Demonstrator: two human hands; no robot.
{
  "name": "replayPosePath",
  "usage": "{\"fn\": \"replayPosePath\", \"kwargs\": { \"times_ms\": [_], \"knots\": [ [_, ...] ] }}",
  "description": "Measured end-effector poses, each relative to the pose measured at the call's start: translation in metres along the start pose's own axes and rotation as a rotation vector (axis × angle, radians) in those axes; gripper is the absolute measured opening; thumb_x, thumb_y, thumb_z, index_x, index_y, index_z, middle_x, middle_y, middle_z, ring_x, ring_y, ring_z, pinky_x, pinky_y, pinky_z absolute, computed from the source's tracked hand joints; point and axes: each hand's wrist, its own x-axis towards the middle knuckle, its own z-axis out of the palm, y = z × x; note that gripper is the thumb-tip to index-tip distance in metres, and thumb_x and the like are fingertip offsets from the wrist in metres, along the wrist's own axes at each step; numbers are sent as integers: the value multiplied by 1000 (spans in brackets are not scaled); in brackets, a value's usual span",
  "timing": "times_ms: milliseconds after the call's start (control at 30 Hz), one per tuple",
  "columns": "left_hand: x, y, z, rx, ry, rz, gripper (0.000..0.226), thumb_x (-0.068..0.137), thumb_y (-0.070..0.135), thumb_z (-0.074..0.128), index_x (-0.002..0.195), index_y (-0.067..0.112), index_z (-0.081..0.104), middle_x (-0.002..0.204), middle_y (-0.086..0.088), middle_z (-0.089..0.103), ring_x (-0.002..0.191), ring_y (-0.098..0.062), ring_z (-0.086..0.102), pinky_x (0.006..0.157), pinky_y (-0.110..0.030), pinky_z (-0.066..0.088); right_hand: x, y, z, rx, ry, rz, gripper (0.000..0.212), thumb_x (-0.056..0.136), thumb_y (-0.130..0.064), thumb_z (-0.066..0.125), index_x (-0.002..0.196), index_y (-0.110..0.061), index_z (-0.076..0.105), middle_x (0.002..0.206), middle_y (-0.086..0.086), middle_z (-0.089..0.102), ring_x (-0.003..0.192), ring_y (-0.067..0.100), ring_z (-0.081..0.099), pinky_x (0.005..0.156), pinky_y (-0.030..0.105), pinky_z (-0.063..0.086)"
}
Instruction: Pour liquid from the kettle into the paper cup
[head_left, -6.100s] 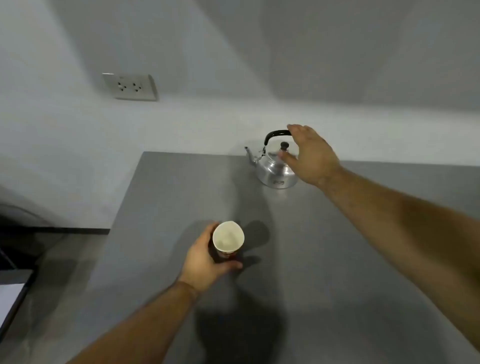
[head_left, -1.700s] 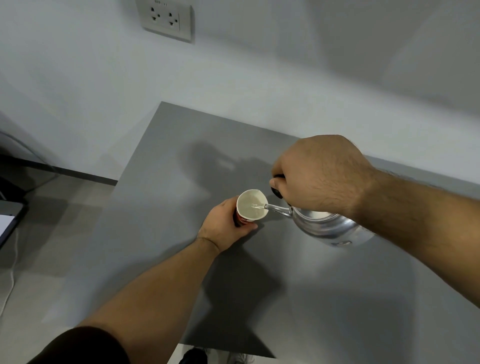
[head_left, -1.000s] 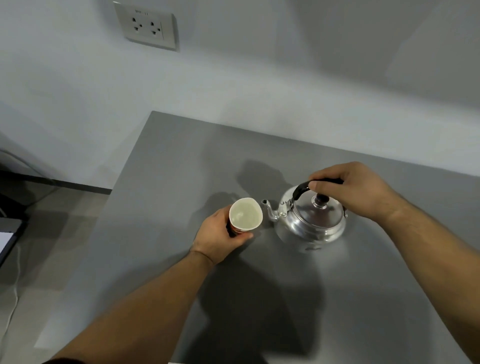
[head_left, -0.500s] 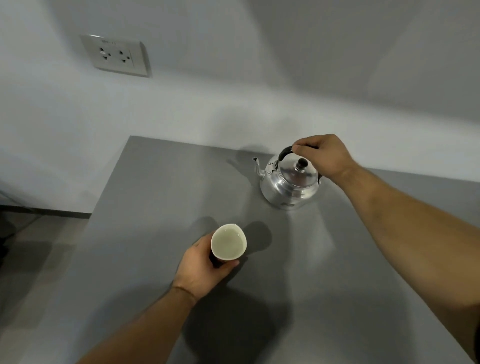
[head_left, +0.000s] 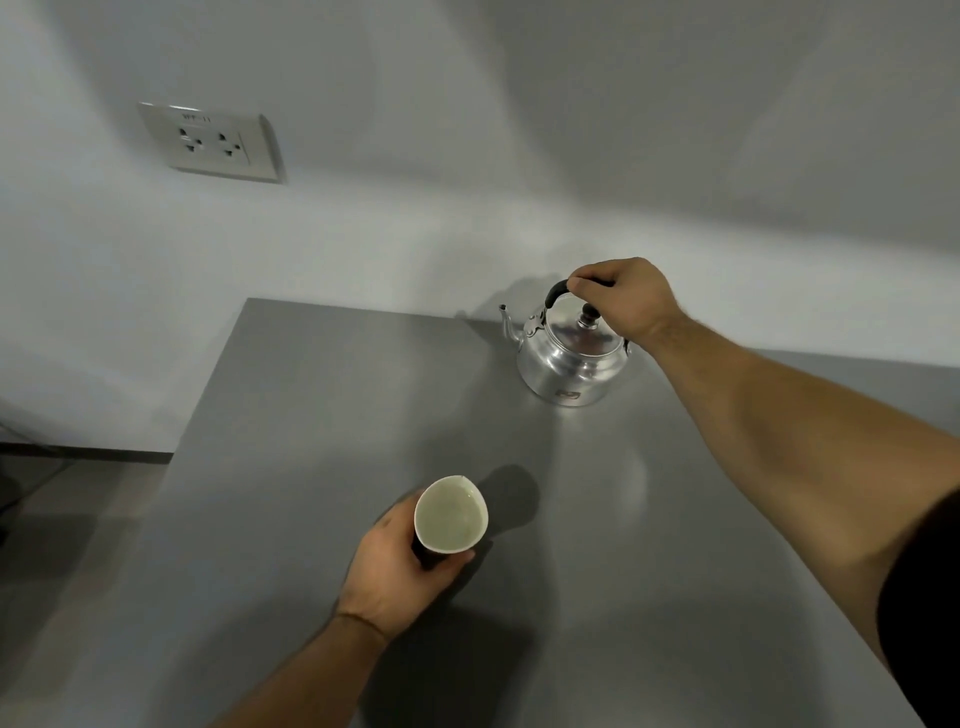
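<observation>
Both hands are clamped: the left hand (head_left: 395, 566) wraps the paper cup (head_left: 451, 514), the right hand (head_left: 623, 299) grips the kettle (head_left: 571, 358) handle. Kettle stands upright on the grey table (head_left: 322, 415), well apart from the cup.

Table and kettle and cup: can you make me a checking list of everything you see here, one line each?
Surface: plain grey table, dry as far as can be seen.
Job's things: shiny metal kettle with black handle standing upright near the wall; white paper cup upright, holding pale liquid.
Clutter: nothing seen.
Hands: left hand wrapped around the cup; right hand closed on the kettle's handle.
Cables: nothing seen for certain; the dark left edge is too dim to tell.
Surroundings: white wall with a double wall socket, nothing plugged in; dim floor at the left.
</observation>
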Motion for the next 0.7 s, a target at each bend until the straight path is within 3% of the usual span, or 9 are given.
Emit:
{"fn": "replayPosePath", "kwargs": {
  "times_ms": [133,300,467,600,700],
  "knots": [
    [0,3,-1,6,5,2,69,63,55,86,117,75,48,118,52,56,108,23,56,88,2,39,6,2,1,-15,-18,4,16,97,-38,71,104,-35,86,93,-11,83,87,15,78,78,26,51],
    [0,1,1,1,-1,10,70,64,50,88,117,72,49,119,49,58,110,21,57,88,2,40,10,4,1,-54,-23,-10,24,102,-38,66,117,-32,84,115,-4,83,101,23,80,94,34,56],
    [-1,0,-1,-2,-17,21,68,64,40,88,117,66,53,118,41,63,110,17,59,89,0,41,-5,-1,4,-327,104,-105,41,109,-42,59,143,-23,71,143,10,66,140,35,52,119,53,42],
    [2,-1,-2,25,-36,36,71,64,24,89,120,53,54,117,29,66,113,4,63,96,-8,44,-41,-1,-2,-256,216,-135,45,105,-39,68,142,-15,71,140,13,67,136,38,53,118,53,42],
    [-5,-4,-5,-3,-30,6,79,67,15,87,137,33,56,129,17,65,124,-9,61,107,-25,45,-76,10,-3,-211,243,-149,35,105,-34,68,134,-17,77,129,10,71,125,34,59,114,53,46]
  ]
}}
